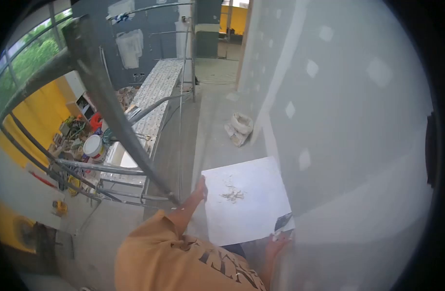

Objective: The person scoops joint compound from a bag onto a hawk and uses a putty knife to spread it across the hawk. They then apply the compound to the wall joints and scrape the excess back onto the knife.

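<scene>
A large white board [246, 203] is held out flat in front of my body, with a small heap of beige scraps [232, 195] near its middle. My left hand [202, 188] grips the board's left edge, near the far left corner. At the near right corner, my right hand [279, 242] is closed on the board's edge, its fingers partly hidden. Just above that hand, a small dark patch [282, 221] shows at the board's corner. The board's right side is close to the grey wall.
Metal scaffolding [120, 111] with a speckled plank [159, 92] stands at left. An open sack [241, 127] lies on the floor ahead, by the patched grey wall [348, 121]. Beyond the scaffold are a white bucket [93, 146] and clutter. A doorway opens at the far end.
</scene>
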`<state>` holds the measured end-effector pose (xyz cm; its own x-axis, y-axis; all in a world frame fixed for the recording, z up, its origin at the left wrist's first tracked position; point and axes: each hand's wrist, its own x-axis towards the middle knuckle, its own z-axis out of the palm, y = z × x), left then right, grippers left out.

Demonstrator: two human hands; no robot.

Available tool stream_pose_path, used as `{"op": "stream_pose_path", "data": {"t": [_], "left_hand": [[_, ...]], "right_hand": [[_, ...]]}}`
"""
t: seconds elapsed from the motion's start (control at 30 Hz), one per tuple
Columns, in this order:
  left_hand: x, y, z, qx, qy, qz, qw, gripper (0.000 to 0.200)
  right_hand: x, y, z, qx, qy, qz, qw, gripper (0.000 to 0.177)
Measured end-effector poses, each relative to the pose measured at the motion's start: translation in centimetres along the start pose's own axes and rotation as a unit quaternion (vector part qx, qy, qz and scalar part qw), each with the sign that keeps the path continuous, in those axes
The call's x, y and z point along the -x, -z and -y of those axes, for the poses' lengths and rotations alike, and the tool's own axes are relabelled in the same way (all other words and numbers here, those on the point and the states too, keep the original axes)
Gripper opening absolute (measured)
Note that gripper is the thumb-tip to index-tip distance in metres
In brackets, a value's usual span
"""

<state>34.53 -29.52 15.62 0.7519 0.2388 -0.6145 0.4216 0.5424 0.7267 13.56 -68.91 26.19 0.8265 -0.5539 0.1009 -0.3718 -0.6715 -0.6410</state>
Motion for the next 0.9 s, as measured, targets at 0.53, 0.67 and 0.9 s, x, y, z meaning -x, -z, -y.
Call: {"op": "stream_pose_path", "data": {"t": [0.53, 0.67, 0.9], "left_hand": [[-16.1, -3.5, -22.0, 0.076, -0.096, 0.067, 0.99, 0.06], [-24.3, -2.2, -24.5, 0.204, 0.039, 0.392, 0.896, 0.06], [-32.9, -9.9, -30.6, 0.037, 0.021, 0.085, 0.996, 0.05]], "right_hand": [[-27.1, -21.7, 15.7, -0.498, -0.074, 0.275, 0.819, 0.031], [-30.8, -29.0, 22.0, -0.495, -0.131, 0.262, 0.818, 0.031], [-39.4, -37.9, 28.8, -0.445, -0.195, 0.253, 0.836, 0.026]]}}
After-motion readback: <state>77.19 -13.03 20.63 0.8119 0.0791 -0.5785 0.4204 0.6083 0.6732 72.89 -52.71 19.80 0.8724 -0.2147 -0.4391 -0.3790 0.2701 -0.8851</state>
